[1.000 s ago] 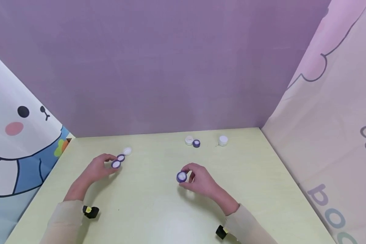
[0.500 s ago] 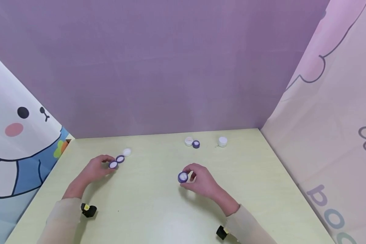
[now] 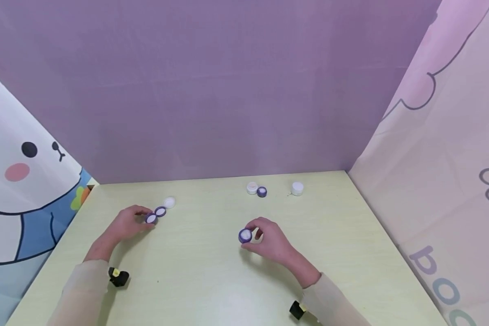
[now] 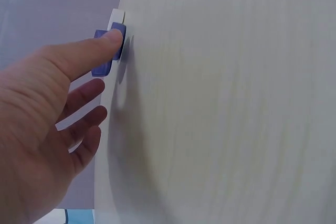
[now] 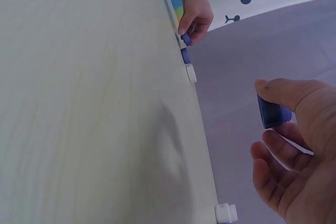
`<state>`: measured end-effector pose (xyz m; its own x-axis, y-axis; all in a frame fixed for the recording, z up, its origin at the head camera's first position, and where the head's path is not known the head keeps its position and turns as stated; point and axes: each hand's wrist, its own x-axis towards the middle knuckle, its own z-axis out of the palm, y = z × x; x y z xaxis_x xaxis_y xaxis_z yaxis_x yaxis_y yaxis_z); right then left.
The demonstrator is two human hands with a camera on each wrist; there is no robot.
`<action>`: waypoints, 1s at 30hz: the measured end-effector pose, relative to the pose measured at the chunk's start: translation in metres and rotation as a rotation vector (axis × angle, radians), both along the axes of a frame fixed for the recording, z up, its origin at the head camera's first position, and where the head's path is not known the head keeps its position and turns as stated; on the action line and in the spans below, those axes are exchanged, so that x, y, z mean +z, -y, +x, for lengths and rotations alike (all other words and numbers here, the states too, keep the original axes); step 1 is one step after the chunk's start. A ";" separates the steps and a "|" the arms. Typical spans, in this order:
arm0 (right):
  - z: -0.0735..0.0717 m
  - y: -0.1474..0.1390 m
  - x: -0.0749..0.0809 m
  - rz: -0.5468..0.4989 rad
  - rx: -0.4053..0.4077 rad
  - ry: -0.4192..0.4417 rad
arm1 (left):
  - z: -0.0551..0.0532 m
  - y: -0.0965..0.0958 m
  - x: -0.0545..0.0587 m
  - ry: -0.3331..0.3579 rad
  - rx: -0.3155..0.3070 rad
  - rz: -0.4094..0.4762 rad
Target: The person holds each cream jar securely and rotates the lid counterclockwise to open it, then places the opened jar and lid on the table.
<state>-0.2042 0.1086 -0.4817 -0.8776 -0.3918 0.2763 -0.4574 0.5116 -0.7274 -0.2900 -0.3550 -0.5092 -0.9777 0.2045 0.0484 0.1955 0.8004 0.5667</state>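
Observation:
My left hand [image 3: 130, 222] pinches a round purple lid [image 3: 151, 218], white inside, between thumb and fingers. A smaller purple lid [image 3: 160, 211] and a white lid [image 3: 169, 202] lie on the table just beyond it, in a slanting row. In the left wrist view the thumb lies along the held purple lid [image 4: 101, 66], while the other fingers curl loosely. My right hand [image 3: 269, 241] grips an uncovered purple jar [image 3: 245, 235] by its sides, above the table. A screw neck shows on this purple jar [image 5: 270, 112] in the right wrist view.
Toward the back of the pale table [image 3: 212, 280] stand an uncovered white jar [image 3: 251, 188], a small purple jar [image 3: 262, 192] beside it, and another white jar [image 3: 297, 188] farther right. A purple backdrop [image 3: 212, 90] rises behind; printed cloths hang at both sides.
My left hand has drawn back slightly to the left with the purple lid, apart from the white lid. My right hand and its purple jar have shifted only a little to the right.

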 end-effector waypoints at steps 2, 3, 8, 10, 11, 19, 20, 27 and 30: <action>0.000 0.000 0.000 0.004 -0.002 0.002 | 0.000 0.001 -0.001 0.008 0.007 -0.003; 0.000 0.000 0.001 0.004 -0.002 0.003 | 0.000 0.001 -0.002 0.010 0.005 -0.006; 0.000 -0.001 0.002 -0.001 -0.007 0.020 | -0.002 0.003 -0.004 0.014 0.006 -0.007; 0.000 -0.002 0.002 -0.004 -0.005 0.025 | -0.003 0.003 -0.004 0.019 0.008 -0.006; 0.000 -0.002 0.002 -0.003 -0.004 0.025 | -0.003 0.002 -0.004 0.022 0.008 -0.006; 0.000 -0.004 0.000 -0.007 -0.001 0.021 | -0.004 0.001 -0.003 0.046 0.017 -0.009; -0.001 -0.004 0.000 -0.008 -0.002 0.019 | -0.004 0.001 -0.003 0.046 0.015 -0.010; -0.001 -0.006 -0.002 -0.014 -0.002 0.008 | -0.005 0.001 -0.003 0.057 0.011 -0.014; -0.002 -0.006 -0.002 -0.014 -0.008 0.014 | -0.006 0.001 -0.004 0.060 0.018 -0.011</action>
<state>-0.2067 0.1149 -0.4838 -0.8844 -0.3812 0.2695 -0.4433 0.5051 -0.7405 -0.2962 -0.3563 -0.5130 -0.9822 0.1874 -0.0132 0.1469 0.8099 0.5678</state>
